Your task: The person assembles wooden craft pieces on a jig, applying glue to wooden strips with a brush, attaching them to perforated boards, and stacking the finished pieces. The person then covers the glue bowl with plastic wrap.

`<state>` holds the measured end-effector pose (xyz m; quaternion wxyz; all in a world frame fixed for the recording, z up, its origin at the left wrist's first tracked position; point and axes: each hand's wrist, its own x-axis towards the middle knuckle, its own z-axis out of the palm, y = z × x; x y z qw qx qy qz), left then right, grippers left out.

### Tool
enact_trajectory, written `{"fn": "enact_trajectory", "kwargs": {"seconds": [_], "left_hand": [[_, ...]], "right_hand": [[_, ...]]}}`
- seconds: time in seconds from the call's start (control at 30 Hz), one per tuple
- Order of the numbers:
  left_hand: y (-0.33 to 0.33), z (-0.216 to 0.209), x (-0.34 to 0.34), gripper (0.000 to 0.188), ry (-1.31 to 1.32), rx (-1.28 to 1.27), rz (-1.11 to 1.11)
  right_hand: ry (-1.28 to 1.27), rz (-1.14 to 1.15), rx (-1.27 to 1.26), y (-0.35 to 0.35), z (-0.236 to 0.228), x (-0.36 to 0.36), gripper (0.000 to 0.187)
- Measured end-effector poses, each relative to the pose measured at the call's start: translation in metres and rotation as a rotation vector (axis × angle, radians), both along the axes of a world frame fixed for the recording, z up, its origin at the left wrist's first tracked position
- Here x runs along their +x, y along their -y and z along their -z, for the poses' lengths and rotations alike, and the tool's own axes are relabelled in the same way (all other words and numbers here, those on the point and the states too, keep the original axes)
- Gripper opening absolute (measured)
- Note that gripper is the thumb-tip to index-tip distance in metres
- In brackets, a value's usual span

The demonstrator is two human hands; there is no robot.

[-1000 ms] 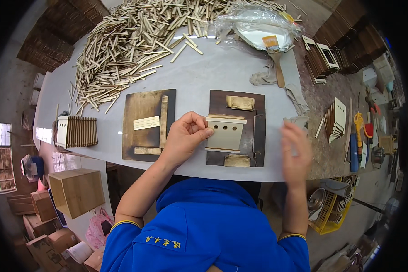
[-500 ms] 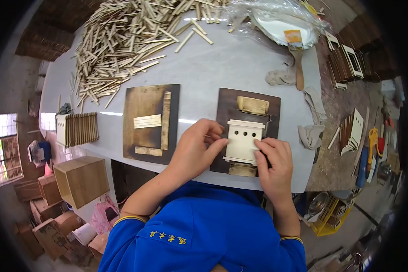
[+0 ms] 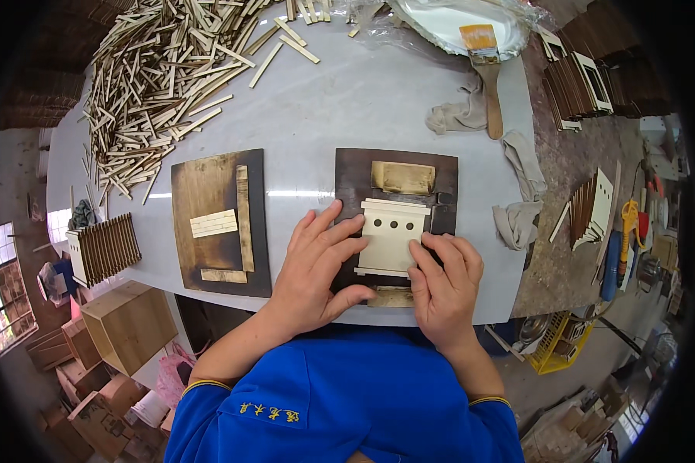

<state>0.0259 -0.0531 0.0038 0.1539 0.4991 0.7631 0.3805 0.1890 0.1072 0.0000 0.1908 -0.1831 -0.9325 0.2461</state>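
A pale wooden panel [image 3: 388,253] with three round holes and a thin strip [image 3: 396,204] along its far edge rests on a dark board [image 3: 350,171]. A second strip lies along its near edge. My left hand [image 3: 309,266] has its fingers spread, with fingertips against the panel's left side and the thumb apart below. At the panel's right edge, my right hand [image 3: 449,287] grips it between thumb and fingers. Pale wooden blocks [image 3: 403,177] sit on the board beyond and in front of the panel.
Left of it is another dark board [image 3: 218,181] with several short strips [image 3: 213,223]. A heap of loose strips [image 3: 154,92] covers the far left. A row of upright panels [image 3: 108,248] stands at the left edge. A brush [image 3: 489,89] rests by a white dish [image 3: 448,27], near grey cloths [image 3: 521,224].
My left hand has opened from curled fingers to spread ones, reaching along the panel's left side. My right hand stays at the right edge. The whole view has shifted slightly.
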Motion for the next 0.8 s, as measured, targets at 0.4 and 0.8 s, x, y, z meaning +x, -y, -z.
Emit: {"fn": "enact_trajectory", "kwargs": {"seconds": [0.4,0.8], "left_hand": [[0.0031,0.0108,-0.0031,0.068,0.027,-0.013,0.104],[-0.0012,0.0097,-0.0039,0.087,0.024,-0.071,0.172]], "right_hand": [[0.031,0.022,0.078,-0.0043,0.0015,-0.0059,0.036],[0.025,0.028,0.084,-0.007,0.0012,-0.0076,0.035]]}}
